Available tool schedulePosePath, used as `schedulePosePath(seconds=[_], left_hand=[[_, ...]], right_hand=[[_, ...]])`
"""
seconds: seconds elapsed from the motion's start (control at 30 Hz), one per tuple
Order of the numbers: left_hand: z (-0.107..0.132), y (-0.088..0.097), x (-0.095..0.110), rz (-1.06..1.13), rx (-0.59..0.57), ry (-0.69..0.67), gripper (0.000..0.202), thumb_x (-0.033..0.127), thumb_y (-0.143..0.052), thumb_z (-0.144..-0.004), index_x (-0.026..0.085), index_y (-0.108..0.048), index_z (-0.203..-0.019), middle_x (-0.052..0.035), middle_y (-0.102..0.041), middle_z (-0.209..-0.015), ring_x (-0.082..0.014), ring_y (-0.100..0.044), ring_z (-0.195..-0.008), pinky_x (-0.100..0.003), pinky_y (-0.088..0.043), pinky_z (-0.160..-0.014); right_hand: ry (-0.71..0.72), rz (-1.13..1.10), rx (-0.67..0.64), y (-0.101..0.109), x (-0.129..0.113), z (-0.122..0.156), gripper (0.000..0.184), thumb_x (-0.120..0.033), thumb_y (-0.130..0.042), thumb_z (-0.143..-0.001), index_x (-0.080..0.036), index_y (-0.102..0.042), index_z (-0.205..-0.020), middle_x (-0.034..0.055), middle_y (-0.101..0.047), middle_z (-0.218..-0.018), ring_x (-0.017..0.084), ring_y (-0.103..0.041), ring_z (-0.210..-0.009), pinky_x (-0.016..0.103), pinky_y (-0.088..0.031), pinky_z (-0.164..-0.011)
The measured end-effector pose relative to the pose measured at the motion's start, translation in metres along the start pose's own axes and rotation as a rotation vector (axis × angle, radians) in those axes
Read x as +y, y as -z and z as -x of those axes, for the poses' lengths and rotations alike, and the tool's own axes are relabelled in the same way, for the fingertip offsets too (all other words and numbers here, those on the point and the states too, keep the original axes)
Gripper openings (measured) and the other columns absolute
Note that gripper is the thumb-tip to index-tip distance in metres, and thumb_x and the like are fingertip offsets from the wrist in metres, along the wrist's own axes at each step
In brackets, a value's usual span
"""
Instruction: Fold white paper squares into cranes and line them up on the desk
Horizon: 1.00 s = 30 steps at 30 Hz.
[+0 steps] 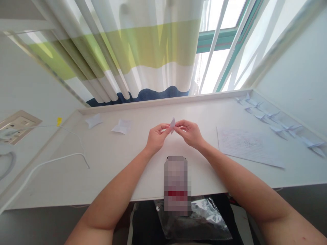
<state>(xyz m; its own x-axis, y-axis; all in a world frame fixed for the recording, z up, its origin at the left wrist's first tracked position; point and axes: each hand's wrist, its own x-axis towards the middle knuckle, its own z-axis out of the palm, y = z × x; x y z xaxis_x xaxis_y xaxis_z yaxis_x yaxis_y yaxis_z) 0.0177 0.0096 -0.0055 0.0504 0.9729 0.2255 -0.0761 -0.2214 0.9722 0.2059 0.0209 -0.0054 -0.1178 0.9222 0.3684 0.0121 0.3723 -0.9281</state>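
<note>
Between my two hands, a small folded piece of white paper [173,124] is held up over the middle of the desk. My left hand [157,136] pinches its left side between thumb and fingers. From the other side, my right hand [189,133] pinches the right edge with its fingers curled. The paper stands upright with a pointed top; its exact folded shape is too small to make out. Off to the left lie a folded paper piece [94,120] and another folded paper piece [122,126], both apart from my hands.
Several folded paper figures [278,127] line the right side of the white desk [143,173]. Written sheets [247,144] lie right of my right hand. A pixelated object [176,183] is at the front edge. White cables [63,156] cross the left. A curtain [143,44] hangs behind.
</note>
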Motion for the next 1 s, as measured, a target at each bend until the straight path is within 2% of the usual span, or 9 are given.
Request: schedulePosePath(seconds=[0.13,0.33,0.63,0.87,1.0], left_hand=[[0.0009,-0.0016,-0.0006,0.021,-0.008,-0.002,0.048,0.062,-0.096,-0.080,0.018,-0.082,-0.092,-0.0145,-0.086,-0.119,-0.0240,-0.079,-0.103,-0.040,-0.062,-0.095],[0.0021,-0.0024,-0.0034,-0.006,0.008,0.017,0.048,0.060,-0.099,-0.078,0.017,-0.082,-0.090,-0.0148,-0.088,-0.110,-0.0253,-0.082,-0.100,-0.044,-0.064,-0.100],[0.0026,-0.0028,0.0003,-0.091,0.049,-0.031,0.035,0.051,-0.097,-0.081,0.019,-0.084,-0.084,-0.0118,-0.087,-0.110,-0.0233,-0.081,-0.097,-0.039,-0.065,-0.091],[0.0011,-0.0031,0.0011,-0.086,0.116,-0.052,0.037,0.049,-0.100,-0.078,0.019,-0.080,-0.085,-0.0056,-0.082,-0.087,-0.0180,-0.077,-0.081,-0.033,-0.064,-0.080],[0.0004,-0.0026,0.0003,-0.060,0.103,-0.058,0.039,0.047,-0.101,-0.077,0.019,-0.082,-0.096,-0.0048,-0.082,-0.089,-0.0173,-0.077,-0.081,-0.032,-0.064,-0.079]], right_hand=[[0.016,-0.022,-0.001,-0.0003,-0.0024,0.0006,0.050,-0.073,-0.089,-0.085,-0.025,-0.082,-0.095,0.0075,-0.086,-0.098,0.025,-0.081,-0.091,0.050,-0.070,-0.090],[-0.022,0.006,0.022,-0.0006,-0.0031,0.0017,0.050,-0.072,-0.091,-0.083,-0.025,-0.081,-0.093,0.0076,-0.086,-0.094,0.027,-0.084,-0.089,0.054,-0.071,-0.094],[-0.037,-0.011,0.062,-0.0024,-0.0055,0.0014,0.047,-0.066,-0.097,-0.079,-0.024,-0.078,-0.089,0.0065,-0.085,-0.089,0.026,-0.083,-0.086,0.050,-0.071,-0.091],[-0.027,-0.024,0.045,-0.0031,-0.0050,0.0013,0.049,-0.067,-0.096,-0.079,-0.024,-0.072,-0.085,0.0049,-0.082,-0.085,0.024,-0.080,-0.083,0.048,-0.070,-0.087],[-0.021,-0.044,0.036,-0.0041,-0.0016,0.0009,0.051,-0.068,-0.096,-0.079,-0.025,-0.074,-0.092,0.0050,-0.082,-0.089,0.023,-0.080,-0.085,0.047,-0.069,-0.087]])
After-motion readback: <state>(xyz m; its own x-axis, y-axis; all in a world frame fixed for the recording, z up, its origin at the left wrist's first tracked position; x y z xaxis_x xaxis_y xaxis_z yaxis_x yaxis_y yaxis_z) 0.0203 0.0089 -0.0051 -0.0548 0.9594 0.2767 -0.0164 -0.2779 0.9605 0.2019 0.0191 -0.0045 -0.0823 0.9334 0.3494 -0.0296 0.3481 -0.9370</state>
